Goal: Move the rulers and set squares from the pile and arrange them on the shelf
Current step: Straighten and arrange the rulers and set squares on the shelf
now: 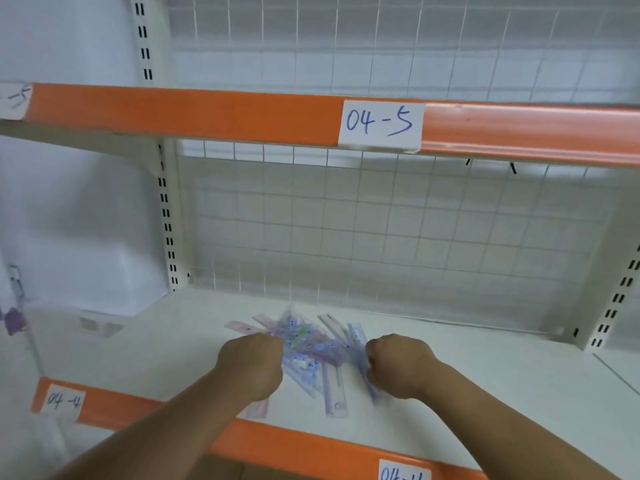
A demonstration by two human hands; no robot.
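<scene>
A blurred pile of rulers and set squares [313,351] in clear, pink, purple and blue plastic lies on the white shelf [485,386]. My left hand [251,363] is at the pile's left edge with its fingers curled down into the pieces. My right hand [398,363] is at the pile's right edge, fingers curled round a blue ruler [358,341]. The fingertips of both hands are hidden, so what the left hand holds is unclear. A purple ruler [334,393] sticks out toward the front edge.
An orange front rail [311,448] with paper labels edges this shelf. An upper shelf with an orange rail and the label 04-5 [381,124] hangs overhead. A wire grid back panel [381,230] stands behind. Slotted uprights flank both sides.
</scene>
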